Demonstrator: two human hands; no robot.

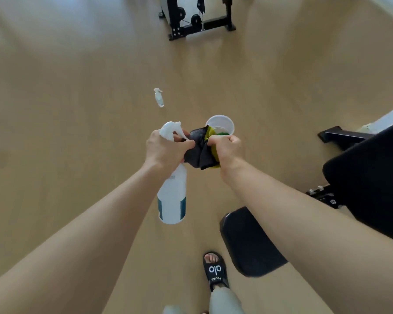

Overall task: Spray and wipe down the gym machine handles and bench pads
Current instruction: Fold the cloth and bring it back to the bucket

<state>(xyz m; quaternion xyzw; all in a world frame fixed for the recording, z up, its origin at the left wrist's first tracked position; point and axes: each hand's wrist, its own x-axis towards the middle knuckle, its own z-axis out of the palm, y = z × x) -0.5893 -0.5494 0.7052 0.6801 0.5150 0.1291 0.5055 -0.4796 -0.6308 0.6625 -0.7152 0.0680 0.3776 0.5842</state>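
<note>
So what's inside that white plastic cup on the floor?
Something green shows inside the white plastic cup, near its front rim. The right hand and its grey and yellow-green cloth cover the rest.

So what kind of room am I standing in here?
Most likely a home or small gym: a black padded bench at your right, a cable machine frame with pulleys across the bare wooden floor.

Tan wood-look floor (77, 98) fills most of the view, w/ soft light patches top left. Black machine frame (200, 19) w/ pulley wheels stands at top centre. White cup (220, 125) and small clear bottle (158, 97) sit on the floor mid-room, apart. White strip, maybe wall base (386, 120), far right.
</note>
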